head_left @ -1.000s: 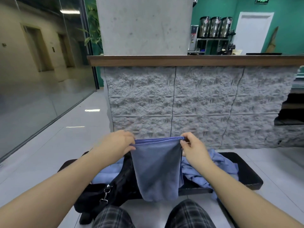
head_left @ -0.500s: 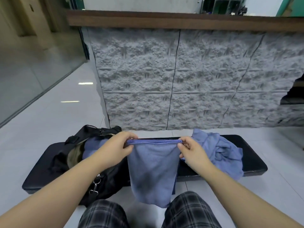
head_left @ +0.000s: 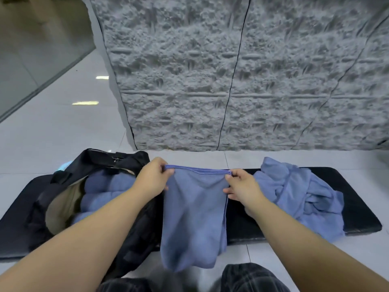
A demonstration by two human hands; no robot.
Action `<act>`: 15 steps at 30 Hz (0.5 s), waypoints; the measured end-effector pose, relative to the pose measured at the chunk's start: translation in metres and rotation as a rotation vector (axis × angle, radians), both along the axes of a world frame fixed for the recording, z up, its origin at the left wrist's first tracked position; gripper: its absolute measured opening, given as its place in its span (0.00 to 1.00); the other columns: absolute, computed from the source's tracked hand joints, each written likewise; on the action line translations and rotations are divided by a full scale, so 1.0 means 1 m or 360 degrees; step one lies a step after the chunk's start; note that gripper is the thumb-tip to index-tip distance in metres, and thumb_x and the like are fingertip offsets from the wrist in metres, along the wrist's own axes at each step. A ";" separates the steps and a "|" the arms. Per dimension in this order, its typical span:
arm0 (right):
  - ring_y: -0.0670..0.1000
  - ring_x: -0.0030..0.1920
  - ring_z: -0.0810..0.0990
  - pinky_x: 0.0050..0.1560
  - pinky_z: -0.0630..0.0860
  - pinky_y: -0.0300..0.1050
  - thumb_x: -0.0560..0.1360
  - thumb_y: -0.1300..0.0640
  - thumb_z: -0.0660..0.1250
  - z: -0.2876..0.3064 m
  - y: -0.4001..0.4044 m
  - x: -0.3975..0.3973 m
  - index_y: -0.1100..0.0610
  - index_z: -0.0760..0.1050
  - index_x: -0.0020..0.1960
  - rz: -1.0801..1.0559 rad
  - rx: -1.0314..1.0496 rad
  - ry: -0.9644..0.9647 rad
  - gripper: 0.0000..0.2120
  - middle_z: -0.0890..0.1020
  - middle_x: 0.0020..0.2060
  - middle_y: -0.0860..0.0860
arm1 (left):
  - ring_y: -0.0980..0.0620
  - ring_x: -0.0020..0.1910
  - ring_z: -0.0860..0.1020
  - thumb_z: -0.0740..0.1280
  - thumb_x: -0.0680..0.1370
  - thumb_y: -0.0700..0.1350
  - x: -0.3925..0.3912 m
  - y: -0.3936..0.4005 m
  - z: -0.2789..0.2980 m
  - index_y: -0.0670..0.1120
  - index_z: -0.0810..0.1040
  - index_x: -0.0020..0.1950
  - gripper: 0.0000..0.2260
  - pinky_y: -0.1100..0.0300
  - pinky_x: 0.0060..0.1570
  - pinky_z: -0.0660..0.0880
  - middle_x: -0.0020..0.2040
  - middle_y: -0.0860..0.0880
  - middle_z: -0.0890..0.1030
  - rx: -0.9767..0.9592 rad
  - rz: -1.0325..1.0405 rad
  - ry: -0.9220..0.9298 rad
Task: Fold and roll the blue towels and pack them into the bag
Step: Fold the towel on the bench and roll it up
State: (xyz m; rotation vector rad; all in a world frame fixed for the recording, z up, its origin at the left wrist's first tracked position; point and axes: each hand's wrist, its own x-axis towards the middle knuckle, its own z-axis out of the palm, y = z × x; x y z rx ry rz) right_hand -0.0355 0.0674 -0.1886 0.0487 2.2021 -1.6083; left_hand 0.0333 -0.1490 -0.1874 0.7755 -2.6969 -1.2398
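Over bench point(head_left: 357, 216): one towel point(head_left: 194, 216) (folded), two hands.

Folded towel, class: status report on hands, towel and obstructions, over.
Left hand and right hand pinch folded blue towel by top corners. Hangs before black bench. Black bag open, rolls inside. Nothing obstructing.

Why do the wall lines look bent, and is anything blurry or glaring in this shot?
Head view: the wide-angle lens bows the stone wall seams outward, the distortion growing toward the edges. Two ceiling-light reflections glare on the glossy floor tiles. The plaid trousers at the bottom edge are soft and smeared. The hanging blue towel, pinched by the left hand and right hand, stays fairly sharp under even light.
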 end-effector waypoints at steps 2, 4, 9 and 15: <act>0.48 0.31 0.74 0.33 0.73 0.39 0.79 0.58 0.60 -0.006 -0.009 -0.024 0.52 0.70 0.42 -0.0055 0.0000 -0.0021 0.07 0.72 0.37 0.50 | 0.49 0.27 0.78 0.65 0.78 0.44 -0.023 -0.008 -0.003 0.44 0.68 0.48 0.06 0.58 0.30 0.73 0.37 0.48 0.73 0.0098 0.0033 0.0020; 0.48 0.31 0.73 0.32 0.73 0.39 0.79 0.58 0.61 -0.012 -0.018 -0.046 0.54 0.71 0.47 -0.0096 0.0019 -0.0008 0.02 0.72 0.36 0.51 | 0.48 0.27 0.78 0.64 0.79 0.44 -0.045 -0.014 -0.008 0.43 0.68 0.51 0.07 0.59 0.30 0.73 0.38 0.48 0.73 0.0106 0.0058 0.0035; 0.49 0.35 0.75 0.39 0.74 0.42 0.79 0.61 0.59 -0.031 -0.040 -0.083 0.55 0.70 0.57 -0.0146 -0.0030 -0.0038 0.08 0.73 0.39 0.49 | 0.44 0.39 0.80 0.62 0.79 0.41 -0.083 -0.021 -0.035 0.43 0.70 0.58 0.09 0.57 0.40 0.75 0.53 0.45 0.76 0.0106 0.0187 0.0094; 0.49 0.35 0.68 0.32 0.65 0.37 0.72 0.65 0.60 -0.093 -0.028 -0.051 0.52 0.59 0.41 0.0208 0.0320 0.0009 0.12 0.72 0.33 0.53 | 0.49 0.55 0.75 0.63 0.77 0.40 -0.040 0.024 -0.088 0.44 0.68 0.67 0.18 0.61 0.55 0.69 0.66 0.47 0.68 -0.0174 -0.0323 -0.0062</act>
